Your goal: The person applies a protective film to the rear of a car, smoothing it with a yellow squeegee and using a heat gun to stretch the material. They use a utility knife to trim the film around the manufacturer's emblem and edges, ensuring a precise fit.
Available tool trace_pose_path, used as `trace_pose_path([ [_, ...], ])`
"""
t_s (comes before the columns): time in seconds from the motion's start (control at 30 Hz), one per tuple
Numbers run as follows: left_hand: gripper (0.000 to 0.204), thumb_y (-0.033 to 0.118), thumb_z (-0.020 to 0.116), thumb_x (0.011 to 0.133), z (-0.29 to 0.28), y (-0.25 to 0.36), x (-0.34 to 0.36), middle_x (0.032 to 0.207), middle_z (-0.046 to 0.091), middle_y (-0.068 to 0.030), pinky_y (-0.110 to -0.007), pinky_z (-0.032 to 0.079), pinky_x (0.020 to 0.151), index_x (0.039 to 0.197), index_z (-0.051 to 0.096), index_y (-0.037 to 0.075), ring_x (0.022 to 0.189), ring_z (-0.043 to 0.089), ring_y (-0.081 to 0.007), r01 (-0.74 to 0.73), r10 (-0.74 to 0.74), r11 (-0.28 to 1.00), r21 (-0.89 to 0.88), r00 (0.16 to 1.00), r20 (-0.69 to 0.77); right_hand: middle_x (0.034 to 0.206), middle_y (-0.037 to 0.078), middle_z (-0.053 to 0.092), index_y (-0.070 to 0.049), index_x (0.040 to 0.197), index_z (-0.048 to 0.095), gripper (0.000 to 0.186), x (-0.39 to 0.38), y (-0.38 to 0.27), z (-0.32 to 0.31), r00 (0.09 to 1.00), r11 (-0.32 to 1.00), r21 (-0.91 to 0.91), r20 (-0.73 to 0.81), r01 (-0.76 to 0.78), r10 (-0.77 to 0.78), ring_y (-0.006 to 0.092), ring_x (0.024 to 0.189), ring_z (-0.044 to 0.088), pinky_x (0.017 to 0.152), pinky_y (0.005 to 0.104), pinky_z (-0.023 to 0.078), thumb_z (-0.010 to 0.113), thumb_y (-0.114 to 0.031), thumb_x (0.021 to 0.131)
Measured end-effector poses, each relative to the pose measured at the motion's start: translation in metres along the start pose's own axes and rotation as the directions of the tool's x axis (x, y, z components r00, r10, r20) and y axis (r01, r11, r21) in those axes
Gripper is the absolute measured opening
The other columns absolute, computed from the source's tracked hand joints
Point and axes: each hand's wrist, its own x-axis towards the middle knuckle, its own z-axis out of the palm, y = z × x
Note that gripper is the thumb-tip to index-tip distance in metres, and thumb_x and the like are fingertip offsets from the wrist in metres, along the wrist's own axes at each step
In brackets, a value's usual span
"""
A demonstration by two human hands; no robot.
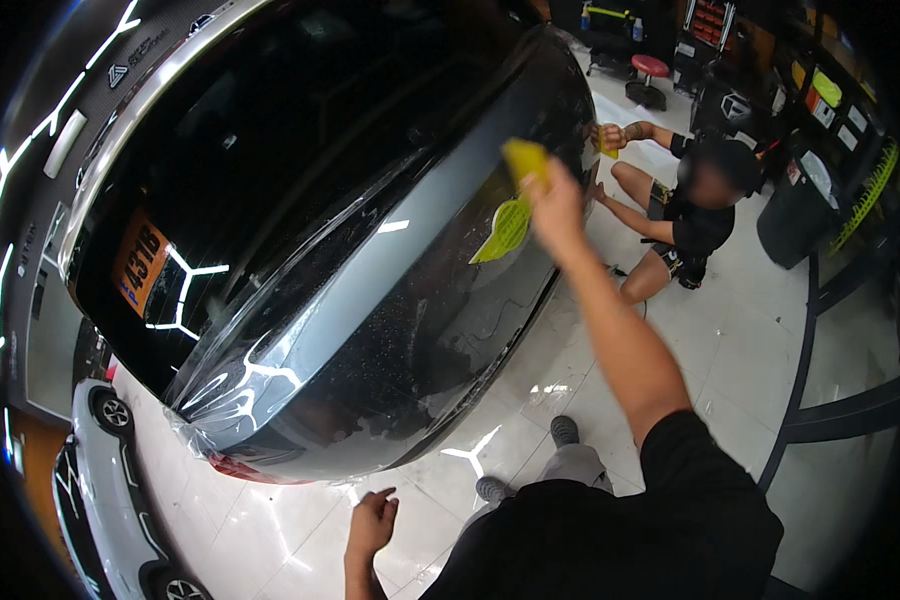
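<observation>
My right hand point(556, 208) is raised over the grey car point(315, 375), shut on a yellow squeegee point(526, 163). I cannot tell whether the squeegee touches the panel. Clear film point(260, 365) lies over the car's body, wrinkled and loose along the glass and at the near corner, with wet drops and patches showing on the panel. Below my right hand a yellow-green shape point(503, 232) shows on the dark surface, possibly a reflection. My left hand point(372, 522) hangs near the car's lower edge, fingers loosely apart, holding nothing.
A co-worker point(705, 210) crouches at the car's far right end, a yellow squeegee point(608, 140) in one hand. Behind are a black bin point(795, 215) and a red stool point(649, 68). A white car point(120, 500) stands at lower left. The tiled floor point(750, 350) is shiny.
</observation>
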Motion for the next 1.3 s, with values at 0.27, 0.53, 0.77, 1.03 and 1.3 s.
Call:
trace_pose_path([
  [0.27,0.031,0.023,0.059,0.09,0.03,0.057,0.02,0.077,0.061,-0.0204,-0.043,0.049,0.069,0.112,0.068,0.003,0.073,0.061,-0.0352,0.085,-0.089,0.996,0.033,0.985,0.146,0.09,0.018,0.064,-0.002,0.099,0.062,0.018,-0.03,0.004,0.043,0.891,0.883,-0.155,-0.032,0.443,-0.453,0.036,0.082,0.059,0.073,0.0453,0.044,0.053,-0.004,0.084],
  [0.53,0.032,0.024,0.054,0.092,0.046,0.092,0.074,0.095,0.063,-0.0228,-0.046,0.05,0.079,0.116,0.063,0.004,0.087,0.062,-0.0397,-0.112,0.105,0.992,0.051,0.986,0.133,0.108,0.017,0.064,0.001,0.109,0.064,0.037,-0.132,-0.034,0.055,0.815,0.822,0.155,0.122,0.548,-0.566,0.0329,0.099,0.061,0.087,0.045,0.047,0.056,0.004,0.073],
  [0.77,0.034,0.027,0.055,0.092,0.09,0.018,0.009,0.093,0.064,-0.0206,-0.044,0.048,0.084,0.117,0.065,0.006,0.095,0.061,-0.0364,-0.013,-0.001,0.999,0.046,0.953,0.303,0.095,0.017,0.062,-0.003,0.116,0.06,0.028,-0.039,0.008,0.05,0.85,0.793,-0.322,0.086,0.517,-0.52,0.0359,0.09,0.057,0.079,0.0449,0.044,0.052,-0.005,0.089],
  [1.03,0.035,0.025,0.057,0.092,0.072,0.009,0.031,0.099,0.064,-0.0208,-0.044,0.05,0.084,0.121,0.061,0.006,0.092,0.062,-0.0367,-0.103,0.082,0.994,0.047,0.941,0.329,0.108,0.012,0.063,-0.005,0.11,0.066,0.037,-0.236,-0.036,0.091,0.781,0.858,0.268,0.358,0.438,-0.511,0.0289,0.102,0.06,0.088,0.042,0.048,0.061,0.003,0.073],
  [1.3,0.036,0.029,0.056,0.09,0.065,-0.02,0.019,0.104,0.064,-0.026,-0.046,0.052,0.083,0.116,0.064,0.004,0.093,0.064,-0.0387,0.089,-0.124,0.984,0.156,0.965,0.23,0.105,0.018,0.063,-0.006,0.116,0.061,0.032,0.082,-0.016,-0.004,0.945,0.709,-0.626,0.23,0.325,-0.231,0.0385,0.097,0.061,0.086,0.0471,0.05,0.052,-0.008,0.086],
])
